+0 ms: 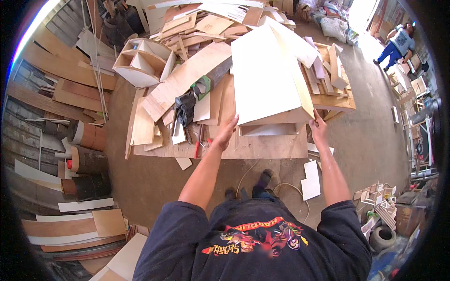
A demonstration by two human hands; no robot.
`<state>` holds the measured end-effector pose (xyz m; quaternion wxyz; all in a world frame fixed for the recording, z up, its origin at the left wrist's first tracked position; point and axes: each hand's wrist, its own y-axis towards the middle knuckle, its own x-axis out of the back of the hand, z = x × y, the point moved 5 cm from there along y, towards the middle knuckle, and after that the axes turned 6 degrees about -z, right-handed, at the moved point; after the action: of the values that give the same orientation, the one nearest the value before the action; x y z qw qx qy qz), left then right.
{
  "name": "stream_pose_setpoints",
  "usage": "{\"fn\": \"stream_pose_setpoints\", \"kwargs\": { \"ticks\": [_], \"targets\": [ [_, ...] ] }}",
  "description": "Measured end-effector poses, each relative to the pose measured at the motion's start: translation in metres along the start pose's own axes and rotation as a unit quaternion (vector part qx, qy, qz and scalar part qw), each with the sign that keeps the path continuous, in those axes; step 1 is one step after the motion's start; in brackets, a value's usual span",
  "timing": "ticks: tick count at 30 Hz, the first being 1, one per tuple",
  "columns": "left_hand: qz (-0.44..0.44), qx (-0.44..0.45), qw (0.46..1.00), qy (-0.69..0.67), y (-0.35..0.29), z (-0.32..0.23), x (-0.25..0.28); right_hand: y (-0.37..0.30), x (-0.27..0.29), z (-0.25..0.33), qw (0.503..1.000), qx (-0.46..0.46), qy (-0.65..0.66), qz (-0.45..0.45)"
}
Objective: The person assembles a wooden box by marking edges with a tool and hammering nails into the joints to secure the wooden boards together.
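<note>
A large white-faced wooden box (267, 77) lies tilted on the cluttered workbench (276, 146) in front of me. Its near edge is bare wood, and beneath that edge a shallow open frame (270, 129) shows. My left hand (227, 132) grips the box at its near left corner, thumb up along the side. At the near right corner my right hand (319, 128) holds the edge, its fingers partly hidden behind the wood. Just left of my left hand lie a red-handled tool (197, 149) and a black plastic bag (185, 107).
Wood offcuts (211, 24) are heaped at the back of the bench, beside a divided wooden piece (143, 63). Boards (70, 229) and rolls (89, 159) line the left wall. A cable (300, 192) crosses the floor near my feet. A person (398, 44) is far right.
</note>
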<state>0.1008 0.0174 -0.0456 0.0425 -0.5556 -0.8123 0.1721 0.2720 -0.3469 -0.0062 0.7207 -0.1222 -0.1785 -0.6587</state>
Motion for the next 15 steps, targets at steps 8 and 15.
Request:
{"fn": "stream_pose_setpoints", "kwargs": {
  "ticks": [8, 15],
  "targets": [
    [0.020, 0.062, 0.998, -0.006, -0.013, 0.042, -0.001, -0.022, -0.015, -0.090, 0.999, 0.028, 0.004, -0.018],
    [0.013, 0.070, 0.997, -0.023, -0.020, 0.040, -0.001, -0.033, -0.020, -0.075, 0.998, 0.007, -0.066, -0.019]
  ]
}}
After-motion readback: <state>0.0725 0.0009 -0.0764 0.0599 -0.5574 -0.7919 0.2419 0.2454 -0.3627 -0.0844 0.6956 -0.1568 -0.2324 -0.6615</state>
